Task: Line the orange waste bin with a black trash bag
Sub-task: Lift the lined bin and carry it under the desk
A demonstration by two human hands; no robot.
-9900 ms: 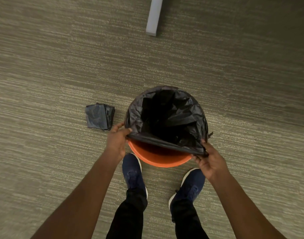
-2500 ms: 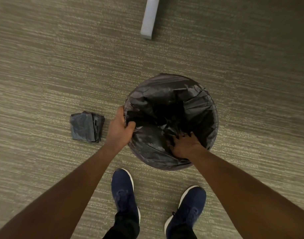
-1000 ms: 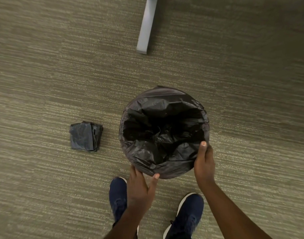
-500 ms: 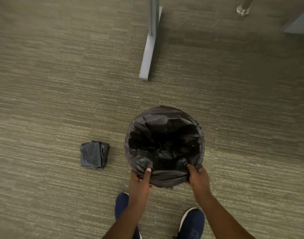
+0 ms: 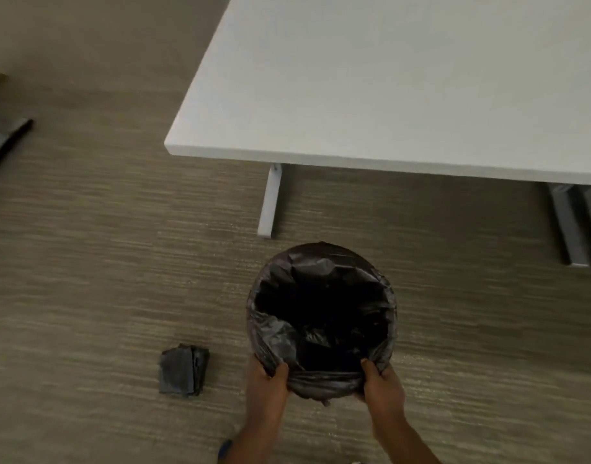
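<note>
the orange of the waste bin (image 5: 322,390) is fully hidden under the black trash bag (image 5: 277,339), which wraps the whole rim and sags into a dark hollow whose bottom cannot be made out. both forearms are cut off by the lower edge, and only a sliver of a blue shoe (image 5: 224,449) shows. the left hand (image 5: 266,383) and right hand (image 5: 381,385) are each closed on the bag-covered near rim, thumbs hooked over the inside. half a second ago the grip was the same, but the view has since tipped up: a pale, smooth tabletop (image 5: 404,78) now fills the upper right, above its white leg (image 5: 270,202), and the bin sits on the floor just before it. the bag is crinkled, glossy film; the carpet (image 5: 103,279) is striped, short-piled. a folded dark bag (image 5: 183,370) lies left of the bin, apart from it.
</note>
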